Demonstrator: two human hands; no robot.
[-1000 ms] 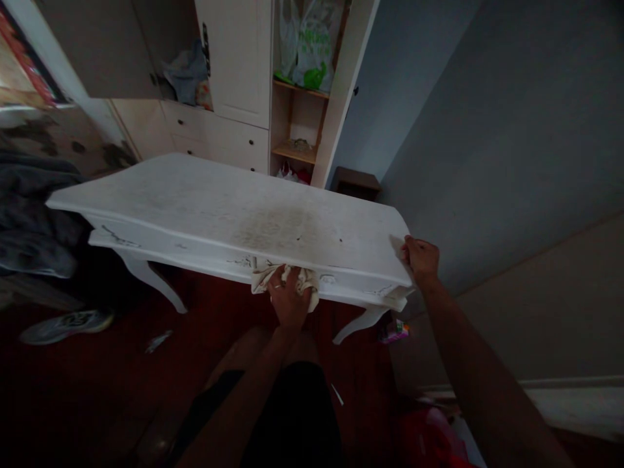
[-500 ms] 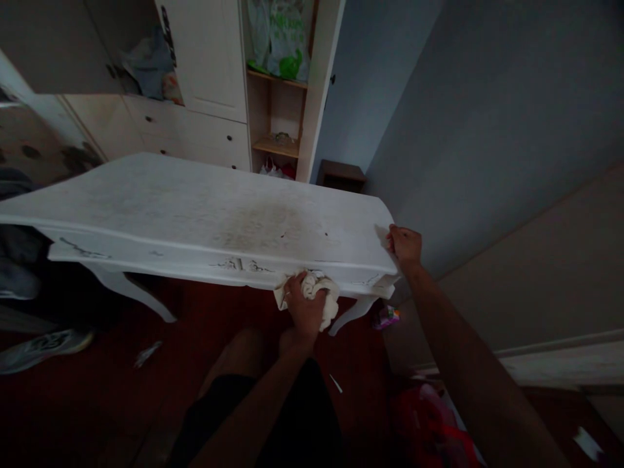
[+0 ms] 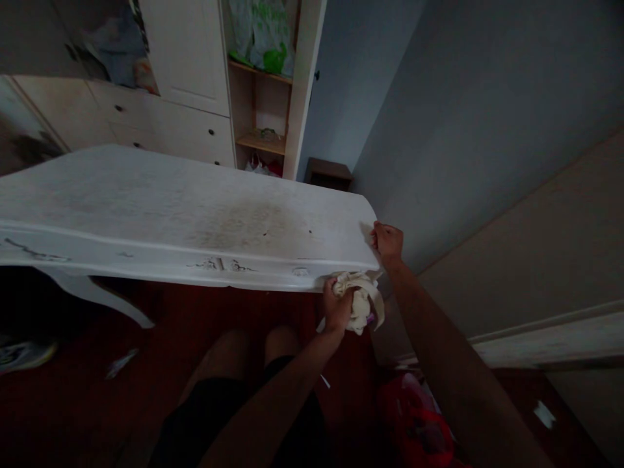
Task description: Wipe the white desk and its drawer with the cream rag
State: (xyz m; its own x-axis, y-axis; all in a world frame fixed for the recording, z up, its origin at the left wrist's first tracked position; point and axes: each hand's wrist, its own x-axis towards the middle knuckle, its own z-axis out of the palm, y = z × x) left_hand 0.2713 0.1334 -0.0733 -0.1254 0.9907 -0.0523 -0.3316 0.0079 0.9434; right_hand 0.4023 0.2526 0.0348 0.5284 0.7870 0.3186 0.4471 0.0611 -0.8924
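A white desk with carved trim along its front stretches across the view, its top marked by a dark smudge. My left hand is closed on a crumpled cream cloth, pressed against the right end of the desk's front face. At the right edge of the desktop, my right hand is closed with its fingers curled at the rim; whether it grips the edge or anything else is hidden.
Behind the desk stands a cream cabinet with plastic bags on a shelf. A small brown box-like stand sits by the grey wall. Red bags lie on the dark red floor at lower right.
My left hand has slid the cloth rightward along the desk's front, from near the middle to the right end. My right hand stays at the right edge. The view has shifted slightly right.
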